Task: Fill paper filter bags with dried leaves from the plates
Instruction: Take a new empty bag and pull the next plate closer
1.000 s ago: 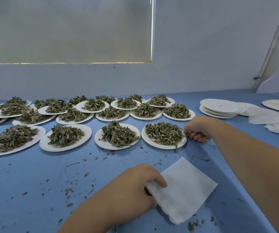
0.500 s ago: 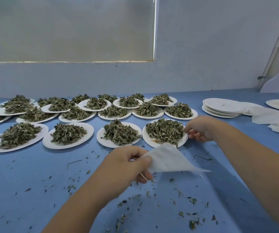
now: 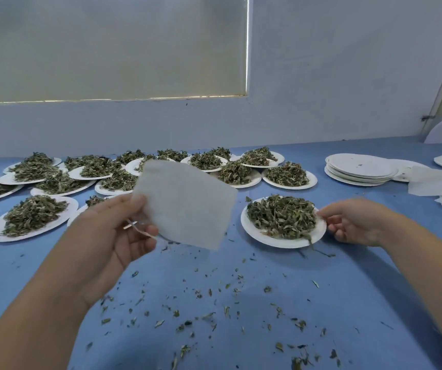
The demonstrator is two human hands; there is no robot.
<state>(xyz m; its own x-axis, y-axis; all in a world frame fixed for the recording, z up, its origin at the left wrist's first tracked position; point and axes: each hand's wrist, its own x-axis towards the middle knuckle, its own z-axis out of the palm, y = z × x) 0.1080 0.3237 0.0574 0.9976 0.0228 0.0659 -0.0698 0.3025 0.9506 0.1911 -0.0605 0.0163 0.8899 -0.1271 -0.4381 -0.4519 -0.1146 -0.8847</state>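
Within the last second the filter bag [image 3: 185, 206] had left the surface [image 3: 214, 289], where it had lain flat. The left hand [image 3: 118, 231] now held it up by its left edge, the grip a pinch of thumb against fingers, and the mouth looked unopened. The bag hung left of the near plate [image 3: 268, 237] and apart from it. The right hand [image 3: 353, 222] had kept its grip pinched on that plate's right rim, the dried leaves [image 3: 281, 214] still heaped on it. Bag and plate seemed ready to be brought together; no filling had begun.
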